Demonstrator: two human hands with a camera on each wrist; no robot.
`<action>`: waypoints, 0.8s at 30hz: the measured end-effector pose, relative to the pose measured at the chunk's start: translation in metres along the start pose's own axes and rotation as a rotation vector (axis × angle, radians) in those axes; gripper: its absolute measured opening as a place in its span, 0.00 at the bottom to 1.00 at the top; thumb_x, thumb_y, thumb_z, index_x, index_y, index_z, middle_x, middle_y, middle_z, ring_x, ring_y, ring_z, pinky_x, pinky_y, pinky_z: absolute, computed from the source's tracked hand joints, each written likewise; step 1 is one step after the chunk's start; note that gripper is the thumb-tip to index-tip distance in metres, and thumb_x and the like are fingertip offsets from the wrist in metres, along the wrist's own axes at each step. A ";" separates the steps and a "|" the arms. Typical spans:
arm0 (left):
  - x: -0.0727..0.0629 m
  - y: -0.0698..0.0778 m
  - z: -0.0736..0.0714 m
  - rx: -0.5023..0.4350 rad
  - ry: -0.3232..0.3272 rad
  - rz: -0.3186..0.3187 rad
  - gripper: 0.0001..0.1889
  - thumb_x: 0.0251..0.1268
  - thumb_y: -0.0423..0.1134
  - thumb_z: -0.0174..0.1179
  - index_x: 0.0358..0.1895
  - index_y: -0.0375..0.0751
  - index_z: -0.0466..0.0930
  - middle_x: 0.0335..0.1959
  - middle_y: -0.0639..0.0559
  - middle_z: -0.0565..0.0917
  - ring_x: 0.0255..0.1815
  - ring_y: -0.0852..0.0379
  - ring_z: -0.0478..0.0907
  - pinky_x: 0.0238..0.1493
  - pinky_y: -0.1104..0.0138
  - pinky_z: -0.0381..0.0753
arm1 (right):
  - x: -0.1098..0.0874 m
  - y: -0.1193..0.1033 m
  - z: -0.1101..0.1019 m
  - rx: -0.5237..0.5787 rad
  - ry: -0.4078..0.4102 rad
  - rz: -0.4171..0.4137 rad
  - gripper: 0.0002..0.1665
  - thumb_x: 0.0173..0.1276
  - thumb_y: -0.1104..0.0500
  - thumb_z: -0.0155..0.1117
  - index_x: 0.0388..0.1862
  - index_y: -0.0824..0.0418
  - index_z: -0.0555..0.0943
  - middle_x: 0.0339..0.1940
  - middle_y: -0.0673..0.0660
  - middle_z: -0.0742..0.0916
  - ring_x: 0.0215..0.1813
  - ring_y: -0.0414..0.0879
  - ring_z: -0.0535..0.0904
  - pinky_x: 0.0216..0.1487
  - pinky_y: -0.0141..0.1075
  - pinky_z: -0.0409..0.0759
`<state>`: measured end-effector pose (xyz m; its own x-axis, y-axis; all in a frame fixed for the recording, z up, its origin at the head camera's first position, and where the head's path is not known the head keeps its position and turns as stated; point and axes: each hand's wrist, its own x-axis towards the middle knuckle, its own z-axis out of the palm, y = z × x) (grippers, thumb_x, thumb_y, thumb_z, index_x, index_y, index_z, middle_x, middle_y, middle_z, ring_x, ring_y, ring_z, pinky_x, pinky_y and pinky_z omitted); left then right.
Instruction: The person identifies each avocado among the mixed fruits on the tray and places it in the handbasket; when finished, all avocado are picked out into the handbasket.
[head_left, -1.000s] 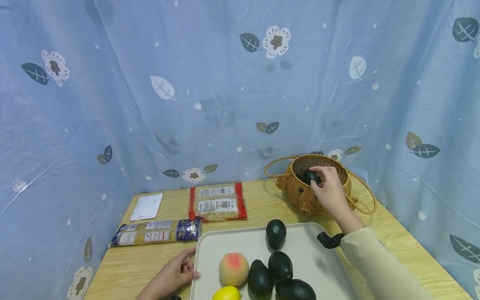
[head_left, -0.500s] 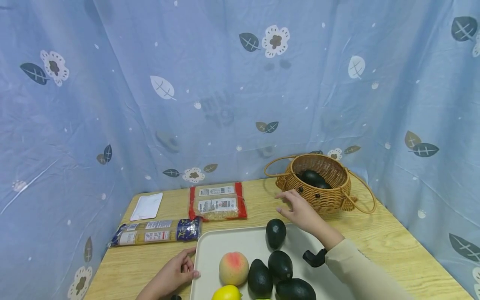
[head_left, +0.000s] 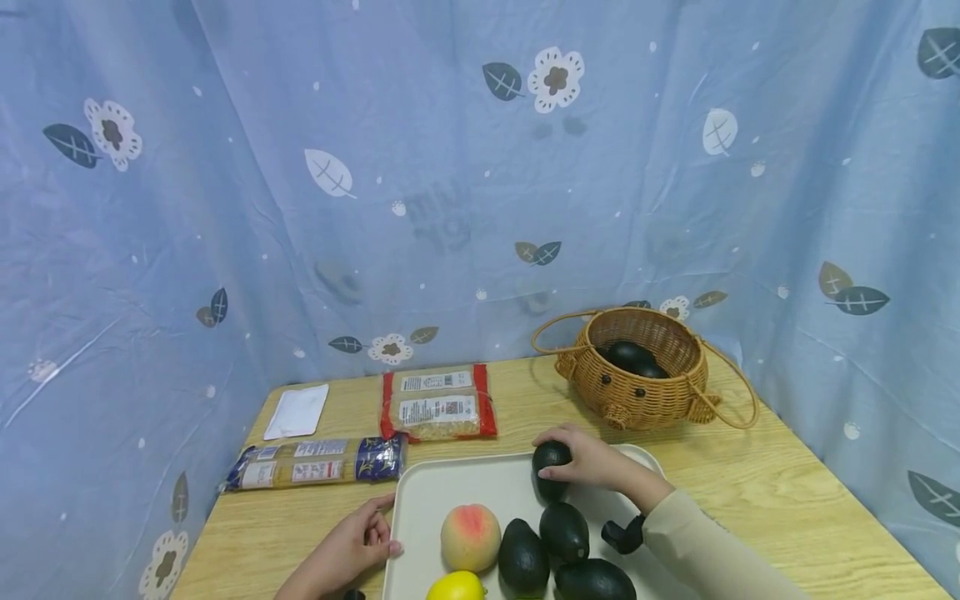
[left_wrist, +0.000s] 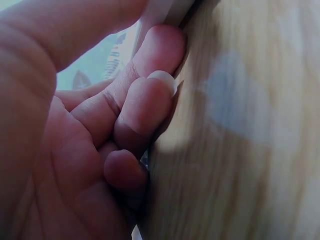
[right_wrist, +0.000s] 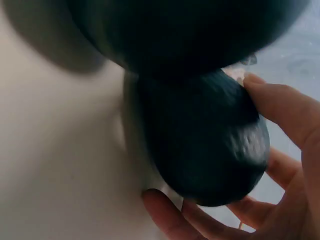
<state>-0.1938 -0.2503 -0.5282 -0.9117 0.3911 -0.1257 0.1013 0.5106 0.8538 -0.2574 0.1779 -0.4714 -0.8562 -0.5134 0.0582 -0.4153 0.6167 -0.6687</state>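
Note:
My right hand (head_left: 594, 460) grips a dark avocado (head_left: 550, 472) at the back of the cream tray (head_left: 457, 472). In the right wrist view, thumb and fingers curve around that avocado (right_wrist: 210, 145), while another one blurs across the top. Further avocados (head_left: 564, 532) lie close together in front of it, beside a peach (head_left: 470, 538) and a yellow fruit (head_left: 456, 587) that the frame cuts off. My left hand (head_left: 345, 543) rests on the table at the tray's left rim, its thumb touching the rim. Up close, the fingers (left_wrist: 145, 107) bend loosely against the wood.
A wicker basket (head_left: 637, 400) with looped handles stands at the back right, dark avocados (head_left: 630, 357) inside. Left of it lie a red-edged noodle packet (head_left: 438, 404), a long pasta packet (head_left: 315, 463) and a white card (head_left: 296, 412). A blue curtain (head_left: 420, 167) hangs behind the table.
My right hand let an avocado go in the basket, came back toward the tray and took hold of the rear avocado there. My left hand stays at the tray's rim.

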 end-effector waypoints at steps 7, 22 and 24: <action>0.001 0.001 -0.001 0.025 -0.010 0.049 0.43 0.66 0.42 0.74 0.75 0.20 0.62 0.32 0.52 0.78 0.29 0.63 0.72 0.30 0.71 0.72 | 0.000 -0.001 0.006 -0.026 0.061 0.018 0.24 0.66 0.55 0.79 0.58 0.59 0.84 0.59 0.61 0.83 0.60 0.60 0.80 0.58 0.57 0.79; -0.001 0.002 0.000 0.031 -0.017 0.077 0.42 0.67 0.39 0.73 0.74 0.18 0.61 0.32 0.51 0.78 0.29 0.63 0.72 0.30 0.70 0.72 | -0.001 -0.012 -0.053 -0.052 0.587 0.010 0.28 0.66 0.58 0.80 0.63 0.59 0.82 0.63 0.63 0.78 0.60 0.64 0.79 0.53 0.60 0.82; -0.001 0.004 -0.001 0.041 -0.014 0.085 0.42 0.67 0.39 0.73 0.74 0.18 0.61 0.32 0.51 0.78 0.29 0.64 0.72 0.30 0.70 0.72 | -0.002 -0.012 -0.067 -0.052 0.645 0.024 0.29 0.67 0.58 0.79 0.65 0.60 0.81 0.65 0.65 0.76 0.61 0.67 0.77 0.54 0.62 0.81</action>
<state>-0.1933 -0.2494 -0.5246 -0.8936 0.4447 -0.0614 0.1940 0.5059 0.8405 -0.2718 0.2116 -0.4139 -0.8712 -0.0474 0.4886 -0.3943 0.6603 -0.6392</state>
